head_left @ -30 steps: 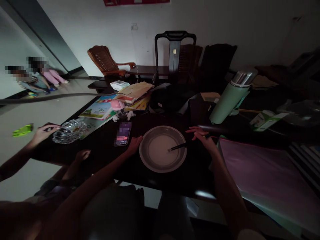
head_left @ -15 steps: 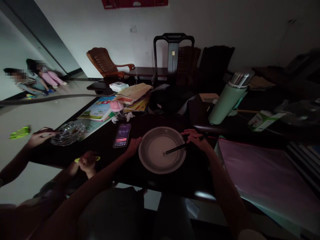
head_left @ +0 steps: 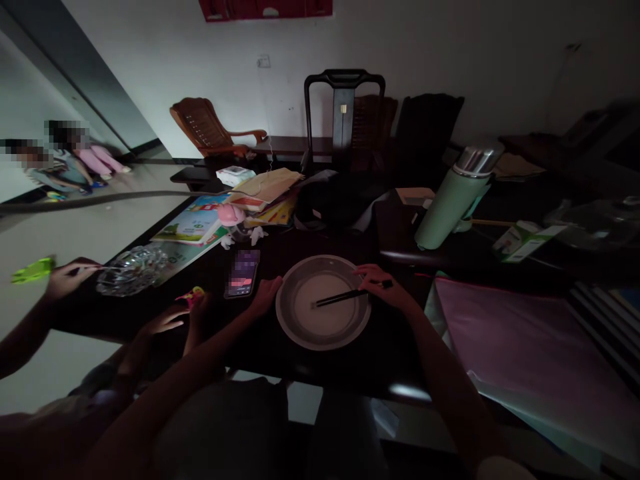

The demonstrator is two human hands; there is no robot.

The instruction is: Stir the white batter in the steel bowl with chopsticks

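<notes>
A round metal basin (head_left: pixel 283 320) holding pale, cloudy liquid stands on the dark table in front of me. At its left rim my left hand (head_left: pixel 265 297) grips the edge, though dim light hides part of the fingers. My right hand (head_left: pixel 383 285) is closed around a pair of dark chopsticks (head_left: pixel 343 297) above the right rim. The chopsticks slant down to the left, and their pale tips are at the liquid near the middle of the basin. A lit phone (head_left: pixel 243 273) lies just left of my left hand.
Beside me on the left, another person's hands hold a small pink-and-yellow thing (head_left: pixel 193 296); a further hand (head_left: pixel 67 277) is near a glass dish (head_left: pixel 133 270). Behind are booklets (head_left: pixel 187 220) and a green thermos (head_left: pixel 450 208). A pink sheet (head_left: pixel 520 347) covers the right side.
My right hand has shifted left, carrying the chopsticks' tips left across the basin. My left hand stays at the rim. The neighbour's hands have moved apart, one raising the small pink-and-yellow thing.
</notes>
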